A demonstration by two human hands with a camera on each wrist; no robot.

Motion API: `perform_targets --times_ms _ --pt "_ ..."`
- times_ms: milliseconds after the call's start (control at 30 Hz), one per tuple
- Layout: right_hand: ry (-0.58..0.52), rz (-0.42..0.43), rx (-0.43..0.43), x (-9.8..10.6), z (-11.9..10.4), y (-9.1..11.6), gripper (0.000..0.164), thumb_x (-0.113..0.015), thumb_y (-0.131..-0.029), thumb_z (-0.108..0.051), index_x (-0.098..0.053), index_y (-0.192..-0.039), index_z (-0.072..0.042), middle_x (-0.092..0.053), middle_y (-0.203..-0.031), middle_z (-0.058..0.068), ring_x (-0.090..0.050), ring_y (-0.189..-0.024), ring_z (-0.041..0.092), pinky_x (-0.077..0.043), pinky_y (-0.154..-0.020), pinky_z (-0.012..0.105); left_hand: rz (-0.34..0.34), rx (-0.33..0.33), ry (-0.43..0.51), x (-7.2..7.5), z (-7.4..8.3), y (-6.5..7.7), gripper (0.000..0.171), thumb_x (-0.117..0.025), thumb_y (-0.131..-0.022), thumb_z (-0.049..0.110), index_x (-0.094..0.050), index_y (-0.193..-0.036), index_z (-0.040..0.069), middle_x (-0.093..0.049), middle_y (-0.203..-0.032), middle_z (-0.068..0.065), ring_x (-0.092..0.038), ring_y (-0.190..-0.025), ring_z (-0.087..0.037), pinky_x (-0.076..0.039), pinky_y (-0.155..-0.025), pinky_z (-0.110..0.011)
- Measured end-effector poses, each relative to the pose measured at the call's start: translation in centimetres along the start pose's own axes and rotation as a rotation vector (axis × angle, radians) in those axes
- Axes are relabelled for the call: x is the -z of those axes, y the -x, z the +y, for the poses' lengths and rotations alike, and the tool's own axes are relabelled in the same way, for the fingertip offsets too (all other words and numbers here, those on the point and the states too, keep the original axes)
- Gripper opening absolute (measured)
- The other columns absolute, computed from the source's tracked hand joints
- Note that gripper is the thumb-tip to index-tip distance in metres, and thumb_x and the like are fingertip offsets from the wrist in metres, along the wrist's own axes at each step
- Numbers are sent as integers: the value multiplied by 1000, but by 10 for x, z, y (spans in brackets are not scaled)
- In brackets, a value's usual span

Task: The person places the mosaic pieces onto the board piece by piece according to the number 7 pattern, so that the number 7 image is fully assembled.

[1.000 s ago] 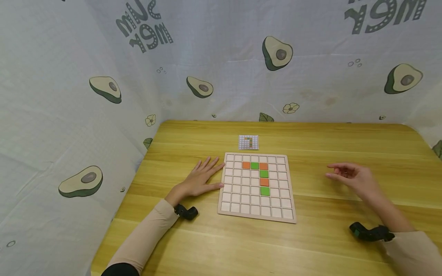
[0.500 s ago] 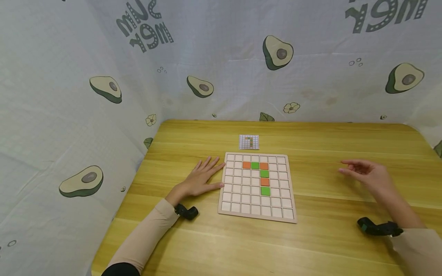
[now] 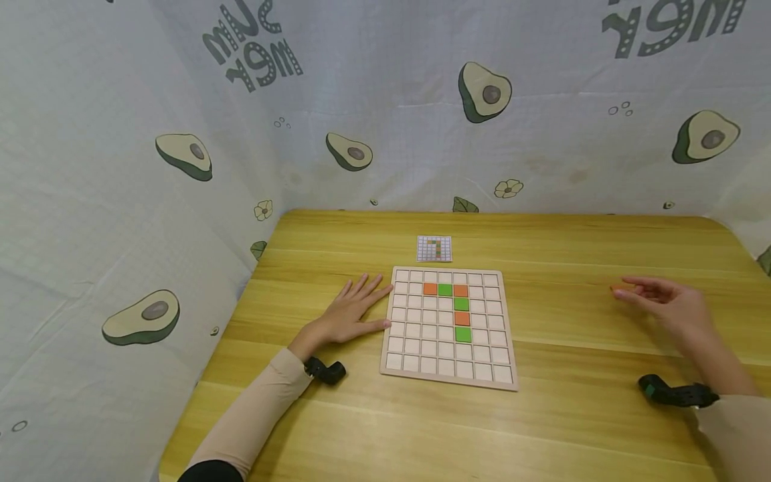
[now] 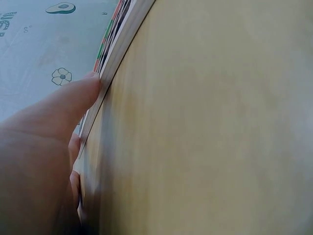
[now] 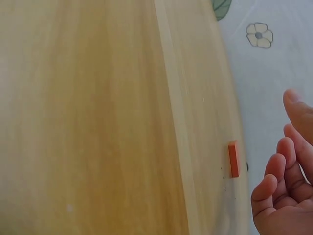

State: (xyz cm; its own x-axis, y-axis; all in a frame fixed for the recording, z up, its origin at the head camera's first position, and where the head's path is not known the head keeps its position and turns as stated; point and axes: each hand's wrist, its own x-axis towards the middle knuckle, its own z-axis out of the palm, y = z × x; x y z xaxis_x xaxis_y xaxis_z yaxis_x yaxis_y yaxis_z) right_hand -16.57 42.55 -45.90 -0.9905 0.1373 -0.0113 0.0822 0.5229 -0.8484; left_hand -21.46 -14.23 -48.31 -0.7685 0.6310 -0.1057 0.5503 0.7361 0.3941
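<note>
My left hand (image 3: pixel 345 314) lies with fingers spread on the table, its thumb and a fingertip touching the left edge of the wooden grid board (image 3: pixel 409 365). In the left wrist view, the thumb (image 4: pixel 73 100) meets the board's side. Orange and green square tiles (image 3: pixel 462 319) sit in the board's cells, a short row joined to a column. To the right, my right hand (image 3: pixel 674 308) hovers beside a small orange block (image 5: pixel 234 159) on the table. Its fingers are loosely bent, the thumb apart from them, with nothing gripped in the right wrist view.
A small card (image 3: pixel 434 249) printed with a coloured grid lies just beyond the board. The wooden table (image 3: pixel 572 428) reaches to a white curtain (image 3: pixel 409 100) with avocado prints at the back and left. Each wrist wears a black camera (image 3: pixel 677 393).
My right hand has moved to the right, away from the board, and an orange block now shows at its fingertips. The left hand and the board have stayed in place.
</note>
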Motion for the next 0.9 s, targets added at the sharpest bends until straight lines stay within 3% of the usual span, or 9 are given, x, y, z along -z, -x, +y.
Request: perform_targets --times_ms 400,600,900 --pt "-31 -4 -23 8 11 -5 24 -73 -93 -27 -73 -117 -24 -61 -85 -25 -52 -77 -3 -40 -62 9 6 3 0 -1 0 0 77 -45 -99 62 -13 -162 31 -2 -167 -3 7 -152 -27 7 -119 -50" --pt "2 -6 -17 9 16 -9 20 -73 -93 -28 -74 -113 -26 -61 -82 -26 -53 -75 -4 -39 -62 8 2 8 -3 -3 -2 -1 76 -42 -99 63 -11 -161 33 -1 -167 -2 8 -152 -26 8 -119 -49" --pt "139 -50 -38 9 22 -16 30 -73 -92 -37 -64 -118 -26 -55 -86 -33 -49 -76 -3 -41 -62 12 -9 19 -5 -2 -1 -1 76 -42 -99 63 -11 -162 32 0 -167 -1 9 -152 -26 8 -119 -48"
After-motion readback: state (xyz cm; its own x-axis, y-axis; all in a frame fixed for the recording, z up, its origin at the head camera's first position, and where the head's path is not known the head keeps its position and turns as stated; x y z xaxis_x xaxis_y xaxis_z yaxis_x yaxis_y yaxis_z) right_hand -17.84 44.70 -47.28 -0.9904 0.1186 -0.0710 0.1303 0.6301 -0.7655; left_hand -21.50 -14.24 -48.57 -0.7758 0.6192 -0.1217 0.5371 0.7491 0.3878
